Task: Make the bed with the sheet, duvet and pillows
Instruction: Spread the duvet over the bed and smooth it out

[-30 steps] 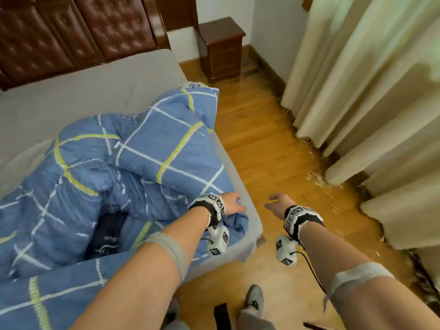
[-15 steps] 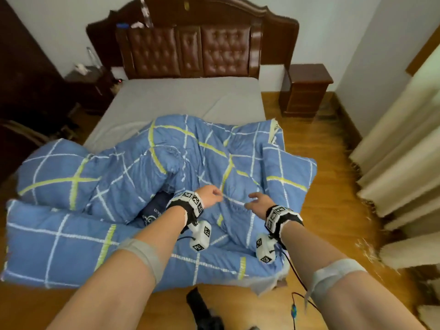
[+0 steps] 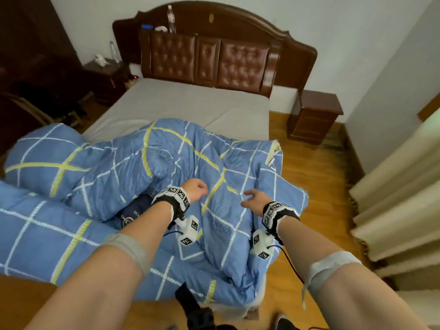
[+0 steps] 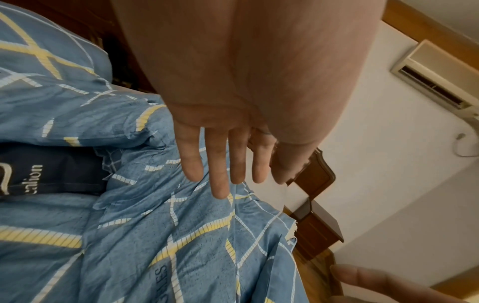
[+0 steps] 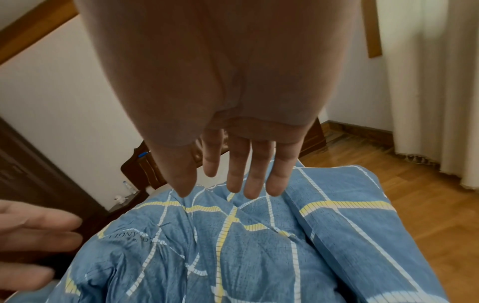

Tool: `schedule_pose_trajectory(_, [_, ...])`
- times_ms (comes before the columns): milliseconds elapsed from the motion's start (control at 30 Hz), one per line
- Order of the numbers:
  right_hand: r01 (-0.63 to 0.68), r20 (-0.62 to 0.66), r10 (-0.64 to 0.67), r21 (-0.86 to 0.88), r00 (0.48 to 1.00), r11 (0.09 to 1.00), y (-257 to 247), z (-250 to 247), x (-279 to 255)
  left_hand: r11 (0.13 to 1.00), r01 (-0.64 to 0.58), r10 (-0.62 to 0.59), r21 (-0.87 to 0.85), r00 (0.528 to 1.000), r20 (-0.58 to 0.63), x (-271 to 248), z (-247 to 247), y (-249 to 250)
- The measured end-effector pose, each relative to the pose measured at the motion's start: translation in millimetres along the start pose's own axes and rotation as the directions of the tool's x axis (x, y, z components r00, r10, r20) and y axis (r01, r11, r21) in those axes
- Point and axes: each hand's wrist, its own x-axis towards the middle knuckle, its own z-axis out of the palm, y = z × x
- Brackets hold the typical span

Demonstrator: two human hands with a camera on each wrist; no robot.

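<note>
A blue checked duvet (image 3: 214, 163) lies bunched over the foot half of the bed, and the grey sheet (image 3: 190, 103) is bare near the headboard. A pillow in the same blue check (image 3: 47, 163) sits at the left. A dark navy cloth with lettering (image 3: 135, 210) shows in a fold. My left hand (image 3: 197, 190) hovers just over the duvet (image 4: 155, 235), its fingers (image 4: 220, 164) straight and holding nothing. My right hand (image 3: 252, 198) is beside it, a hand's width to the right. Its fingers (image 5: 246, 170) are spread over the duvet (image 5: 233, 256), also empty.
A padded brown headboard (image 3: 214, 60) has a bottle (image 3: 171, 19) on top. Nightstands stand at the right (image 3: 312, 117) and the left (image 3: 104, 75). Cream curtains (image 3: 392, 198) hang along the right over wood floor (image 3: 321, 186). A black object (image 3: 190, 306) is at the bed's foot.
My view has swung from the bed's right edge to its foot. Both hands moved from the duvet's corner and the floor side to over the middle of the duvet.
</note>
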Motion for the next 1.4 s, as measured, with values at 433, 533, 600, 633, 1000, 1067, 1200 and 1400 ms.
schedule_pose_trajectory(433, [0.305,0.398,-0.098,-0.498,0.912,0.812,128,-9,120,0.898,0.440,-0.439,0.021,0.898,-0.010,11,193,-27])
schedule_pose_trajectory(533, [0.380,0.417,-0.095,-0.682,0.904,0.625,171,17,155,0.840,0.531,-0.537,0.109,0.843,0.037,32,241,-63])
schedule_pose_trajectory(600, [0.374,0.438,-0.013,-0.752,0.899,0.543,210,38,178,0.804,0.579,-0.592,0.138,0.801,0.089,52,281,-88])
schedule_pose_trajectory(633, [0.381,0.441,0.005,-0.782,0.897,0.493,229,48,188,0.787,0.601,-0.614,0.136,0.785,0.081,62,301,-99])
schedule_pose_trajectory(1000, [0.260,0.366,0.076,-0.778,0.928,0.573,302,17,179,0.865,0.474,-0.488,0.166,0.871,0.057,119,356,-93])
schedule_pose_trajectory(1067, [0.200,0.366,0.191,-0.797,0.911,0.570,309,-7,156,0.889,0.454,-0.457,0.057,0.888,0.055,115,341,-60])
schedule_pose_trajectory(1200, [0.230,0.502,0.387,-0.792,0.774,0.566,332,-24,117,0.913,0.392,-0.395,-0.109,0.919,-0.007,88,315,12])
schedule_pose_trajectory(1400, [0.372,0.255,-0.282,-0.454,0.925,0.810,238,-118,76,0.947,0.236,-0.275,-0.220,0.947,-0.168,14,316,128])
